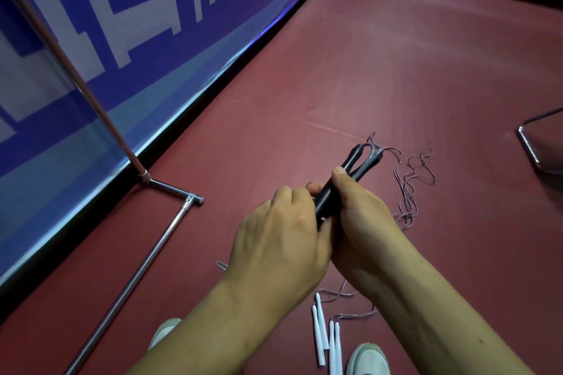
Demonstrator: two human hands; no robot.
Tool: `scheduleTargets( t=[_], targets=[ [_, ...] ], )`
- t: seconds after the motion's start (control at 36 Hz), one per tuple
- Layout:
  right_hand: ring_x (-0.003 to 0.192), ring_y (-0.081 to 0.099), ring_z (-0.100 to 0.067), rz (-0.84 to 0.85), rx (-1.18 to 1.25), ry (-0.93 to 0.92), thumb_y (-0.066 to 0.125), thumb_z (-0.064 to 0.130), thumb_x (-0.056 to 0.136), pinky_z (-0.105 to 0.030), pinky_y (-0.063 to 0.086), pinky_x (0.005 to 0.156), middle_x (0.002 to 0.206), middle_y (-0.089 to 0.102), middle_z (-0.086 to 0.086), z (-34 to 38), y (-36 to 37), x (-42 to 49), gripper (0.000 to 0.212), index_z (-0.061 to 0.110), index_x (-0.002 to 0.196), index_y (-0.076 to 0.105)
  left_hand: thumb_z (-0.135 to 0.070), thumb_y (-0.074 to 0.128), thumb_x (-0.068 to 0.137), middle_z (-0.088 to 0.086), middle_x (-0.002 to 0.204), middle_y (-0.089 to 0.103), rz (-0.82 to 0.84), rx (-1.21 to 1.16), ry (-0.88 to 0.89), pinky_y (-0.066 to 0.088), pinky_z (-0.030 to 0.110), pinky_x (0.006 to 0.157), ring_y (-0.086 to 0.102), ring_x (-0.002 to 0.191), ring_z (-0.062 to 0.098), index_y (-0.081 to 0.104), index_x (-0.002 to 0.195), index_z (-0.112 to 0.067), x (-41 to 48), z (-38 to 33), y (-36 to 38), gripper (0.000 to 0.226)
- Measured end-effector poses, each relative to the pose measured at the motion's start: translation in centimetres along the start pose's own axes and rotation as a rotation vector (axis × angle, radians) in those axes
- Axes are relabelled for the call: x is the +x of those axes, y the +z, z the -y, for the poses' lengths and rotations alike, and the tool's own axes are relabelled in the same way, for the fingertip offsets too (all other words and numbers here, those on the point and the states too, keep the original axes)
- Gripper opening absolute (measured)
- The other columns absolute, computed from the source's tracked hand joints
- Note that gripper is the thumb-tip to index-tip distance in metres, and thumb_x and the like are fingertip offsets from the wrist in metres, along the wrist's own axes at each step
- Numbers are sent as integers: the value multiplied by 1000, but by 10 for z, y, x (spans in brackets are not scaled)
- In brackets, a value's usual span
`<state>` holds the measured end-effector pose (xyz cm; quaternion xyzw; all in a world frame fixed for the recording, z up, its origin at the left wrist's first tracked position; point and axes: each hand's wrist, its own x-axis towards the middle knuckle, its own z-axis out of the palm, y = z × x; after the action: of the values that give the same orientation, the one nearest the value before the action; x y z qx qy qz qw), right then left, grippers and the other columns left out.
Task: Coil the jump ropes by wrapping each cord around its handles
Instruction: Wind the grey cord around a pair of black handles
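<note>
Bare red floor (380,64) lies open ahead and rightward of the black handles (328,196) gripped by the left hand (274,237) and right hand (362,222). Leftward, a blue barrier (152,49) and its metal foot (152,256) block the way. Loose cord (403,218) sprawls just right; white handles (320,335) lie near the shoes (368,359). A metal frame (528,149) sits at the right edge.

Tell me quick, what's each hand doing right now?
Left hand: closed, holding the lower end of the black handles.
Right hand: closed, gripping the same handles, thumb on top.
</note>
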<state>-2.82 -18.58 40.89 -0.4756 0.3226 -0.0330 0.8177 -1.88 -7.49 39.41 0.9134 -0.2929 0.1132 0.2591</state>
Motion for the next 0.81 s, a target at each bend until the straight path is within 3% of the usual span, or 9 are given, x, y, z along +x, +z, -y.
scheduleTargets(
  t=[0.11, 0.22, 0.28, 0.36, 0.47, 0.61, 0.72, 0.78, 0.81],
  targets=[
    [69, 70, -24, 55, 50, 25, 48, 40, 104, -31, 58, 64, 78, 71, -15, 3, -4, -1, 48, -4, 101, 67, -61, 32, 89, -6, 75, 38, 17, -8, -23, 24, 30, 55, 60, 63, 28, 32, 85, -27, 2, 3, -1, 34],
    [94, 72, -31, 78, 48, 116, 47, 47, 103, -39, 56, 80, 103, 73, -21, 3, -6, -4, 55, -2, 109, 72, -65, 20, 86, -5, 83, 40, 85, -41, -10, 29, 34, 62, 62, 80, 30, 35, 89, -27, 3, 3, -1, 42],
    [112, 69, -34, 94, 55, 160, 46, 49, 102, -42, 54, 87, 119, 71, -23, 4, -9, -5, 57, -1, 117, 70, -66, 26, 89, -5, 86, 42, 109, -88, -10, 31, 35, 64, 60, 86, 29, 36, 90, -27, 3, 5, -1, 40],
    [115, 67, -34, 125, 81, 190, 44, 48, 103, -43, 52, 92, 123, 69, -23, 6, -12, -6, 57, 0, 121, 68, -64, 35, 93, -4, 90, 48, 154, -157, 6, 37, 37, 66, 59, 89, 29, 37, 90, -28, 5, 10, -3, 36],
    [108, 69, -33, 198, 145, 260, 45, 50, 101, -43, 48, 101, 113, 72, -22, 7, -13, -11, 59, -1, 117, 69, -50, 45, 95, -4, 80, 45, 139, -175, 71, 34, 37, 62, 58, 80, 33, 38, 79, -24, 7, 12, -2, 32],
    [117, 67, -32, 316, 171, 261, 47, 47, 97, -47, 42, 111, 121, 70, -22, 8, -17, -14, 58, -3, 112, 73, -53, 39, 84, -6, 70, 43, 125, -198, 87, 34, 35, 55, 55, 67, 32, 43, 72, -20, 10, 17, 0, 35],
    [109, 71, -25, 401, 33, 177, 55, 39, 90, -49, 49, 103, 116, 75, -9, 15, -16, -20, 36, 13, 95, 79, -49, 42, 80, -6, 62, 51, 88, -342, 38, 41, 35, 52, 52, 57, 22, 50, 67, -17, 11, 18, -4, 36],
    [121, 66, -31, 415, -21, 97, 66, 30, 88, -58, 41, 109, 120, 74, -7, 17, -16, -21, 26, 16, 110, 71, -46, 45, 80, -5, 57, 58, 98, -485, -27, 44, 33, 50, 55, 51, 14, 58, 67, -17, 10, 15, -8, 35],
    [125, 62, -34, 421, -22, 59, 68, 27, 86, -62, 37, 111, 122, 74, -8, 16, -17, -19, 34, 15, 118, 64, -44, 47, 81, -6, 53, 59, 105, -565, -62, 43, 30, 47, 54, 47, 11, 59, 65, -19, 10, 14, -11, 32]
  ],
)
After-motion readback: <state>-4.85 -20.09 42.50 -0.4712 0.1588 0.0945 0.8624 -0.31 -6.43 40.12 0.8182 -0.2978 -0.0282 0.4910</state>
